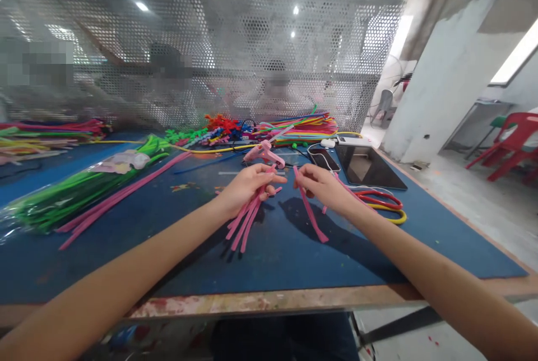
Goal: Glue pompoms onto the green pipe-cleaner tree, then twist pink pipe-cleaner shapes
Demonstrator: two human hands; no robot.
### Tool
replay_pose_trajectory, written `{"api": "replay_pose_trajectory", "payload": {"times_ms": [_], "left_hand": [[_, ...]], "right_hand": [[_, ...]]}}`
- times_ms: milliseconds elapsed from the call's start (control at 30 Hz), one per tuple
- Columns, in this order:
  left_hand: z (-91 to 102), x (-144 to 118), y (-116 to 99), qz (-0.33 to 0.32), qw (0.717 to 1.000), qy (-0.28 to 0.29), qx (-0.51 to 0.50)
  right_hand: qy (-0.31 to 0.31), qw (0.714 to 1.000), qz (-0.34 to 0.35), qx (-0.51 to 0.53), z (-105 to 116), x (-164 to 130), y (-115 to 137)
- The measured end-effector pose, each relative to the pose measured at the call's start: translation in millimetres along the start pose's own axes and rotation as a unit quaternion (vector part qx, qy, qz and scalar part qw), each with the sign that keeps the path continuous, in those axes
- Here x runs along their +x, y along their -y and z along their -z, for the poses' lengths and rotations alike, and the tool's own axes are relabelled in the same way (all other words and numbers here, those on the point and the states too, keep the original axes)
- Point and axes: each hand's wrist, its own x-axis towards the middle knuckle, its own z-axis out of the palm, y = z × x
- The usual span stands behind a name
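My left hand [256, 183] is closed around a bunch of short pink pipe cleaners [247, 221], whose ends fan out below it over the blue mat. Between thumb and fingers, my right hand [317, 184] pinches a single pink pipe cleaner [310, 215] that hangs down. A gap separates the two hands. Just beyond them lies a pink glue gun [264, 152], partly behind my left hand. Longer pink pipe cleaners [126, 197] lie on the left of the table, beside a plastic bag of green pipe cleaners [79, 187].
Behind my right hand are a phone [323, 160], a dark tablet [370, 166] and a white power strip [348, 140]. Red and yellow loops [395, 216] sit near my right forearm. Colourful pipe cleaner piles [302, 127] line a perforated metal screen [235, 41], with people behind it.
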Motion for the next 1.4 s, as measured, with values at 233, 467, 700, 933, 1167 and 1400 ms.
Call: {"api": "replay_pose_trajectory", "payload": {"times_ms": [233, 467, 700, 933, 1167, 1400], "left_hand": [[-11.5, -5.7, 9.9, -0.021, 0.994, 0.028, -0.108], [-17.9, -7.7, 16.7, -0.050, 0.991, 0.020, -0.123], [-27.2, -10.9, 23.4, -0.064, 0.986, -0.003, -0.153], [-31.1, -12.8, 23.4, -0.069, 0.971, -0.017, -0.226], [-35.2, -16.0, 24.0, -0.080, 0.968, -0.068, -0.229], [-30.9, -13.9, 29.0, -0.079, 0.973, -0.041, -0.212]], "right_hand": [[0.023, 0.845, -0.042, 0.532, -25.8, -9.2, 8.7], [-0.009, 0.813, -0.035, 0.581, -39.9, -14.8, 14.5], [-0.022, 0.796, -0.050, 0.602, -44.0, -16.3, 17.7], [-0.046, 0.798, -0.070, 0.597, -45.5, -15.7, 17.1], [-0.045, 0.802, -0.083, 0.589, -48.9, -17.9, 20.1], [-0.056, 0.818, -0.077, 0.567, -47.5, -18.9, 27.3]]}}
